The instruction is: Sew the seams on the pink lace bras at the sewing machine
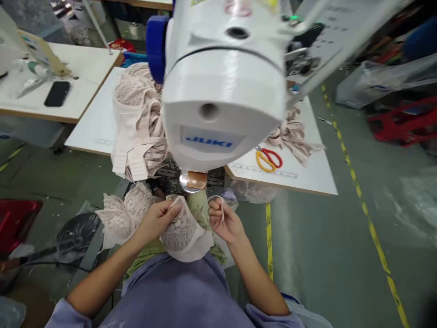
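Below the head of a white sewing machine (221, 91), my left hand (155, 223) pinches the upper edge of a beige lace bra (182, 232). The lace cup hangs down in front of my lap. More of the beige lace (131, 212) lies to the left, beyond my left wrist; whether it belongs to the same bra I cannot tell. My right hand (225, 221) is raised just right of the cup, its fingers closed around a narrow beige strap (222, 210). Where the strap's other end goes is hidden by my fingers.
A pile of beige bras (136, 123) rests on the table left of the machine. To the right lie scissors (268, 159) with red and yellow handles and a heap of beige straps (293, 134). A black phone (57, 94) is on the neighbouring table. Yellow tape (355, 187) marks the floor.
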A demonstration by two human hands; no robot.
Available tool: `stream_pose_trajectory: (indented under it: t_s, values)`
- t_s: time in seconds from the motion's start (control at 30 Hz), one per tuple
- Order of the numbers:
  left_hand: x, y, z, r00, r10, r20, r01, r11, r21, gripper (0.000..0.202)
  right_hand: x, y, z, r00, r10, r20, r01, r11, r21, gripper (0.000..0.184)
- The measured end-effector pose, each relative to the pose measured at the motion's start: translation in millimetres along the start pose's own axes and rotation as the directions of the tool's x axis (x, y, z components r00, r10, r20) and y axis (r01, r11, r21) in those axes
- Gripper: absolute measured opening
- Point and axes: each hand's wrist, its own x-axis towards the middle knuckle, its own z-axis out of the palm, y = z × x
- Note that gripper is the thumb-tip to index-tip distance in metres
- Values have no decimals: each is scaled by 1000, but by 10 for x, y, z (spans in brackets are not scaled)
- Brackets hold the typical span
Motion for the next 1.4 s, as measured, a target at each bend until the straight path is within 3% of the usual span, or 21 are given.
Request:
stream_pose_trajectory:
  t_s: [0.13, 0.3, 0.43, 0.57, 0.7, 0.9, 1.03, 1.1, 1.17, 1.23, 1.4]
  values:
    - [-24, 27, 14, 999, 8, 44, -8, 1000, -3, 47, 14, -34, 77, 998, -23, 50, 34, 972, -231, 32]
    - [-50, 115, 51, 994, 38, 100, -42, 999, 35, 46, 31, -79, 365, 981, 57, 184, 61, 814, -577, 26]
    - [-50, 134, 70, 986, 47, 157, -54, 998, 43, 41, 55, -119, 548, 977, -51, 208, 177, 738, -652, 23]
    - [-54, 113, 61, 981, 36, 189, -46, 998, 50, 35, 30, -126, 560, 955, -151, 254, 292, 617, -731, 16]
    - [-54, 110, 60, 970, 38, 240, -45, 999, 23, 40, -16, -107, 518, 947, -187, 263, 321, 617, -718, 14]
    - [-81, 132, 293, 950, 291, 111, -278, 953, -119, 36, -42, -121, 553, 956, -263, 129, 283, 718, -636, 16]
    - [-92, 83, 455, 957, 254, -139, -263, 963, -51, 32, 7, -266, 545, 953, -299, 47, 262, 736, -625, 21]
    - [-56, 96, 394, 921, 353, -165, -342, 935, 95, 29, 54, -396, 534, 959, -281, 35, 238, 735, -635, 26]
    - [9, 169, 234, 857, 511, -62, -477, 833, 280, 31, 121, -543, 524, 968, -249, 35, 214, 743, -634, 33]
    - [85, 290, 40, 826, 562, 38, -527, 748, 403, 33, 214, -678, 510, 968, -249, 44, 217, 731, -647, 37]
    - [192, 570, -217, 956, 289, -39, -265, 917, 298, 40, 520, -844, 465, 920, -380, 92, 307, 556, -773, 27]
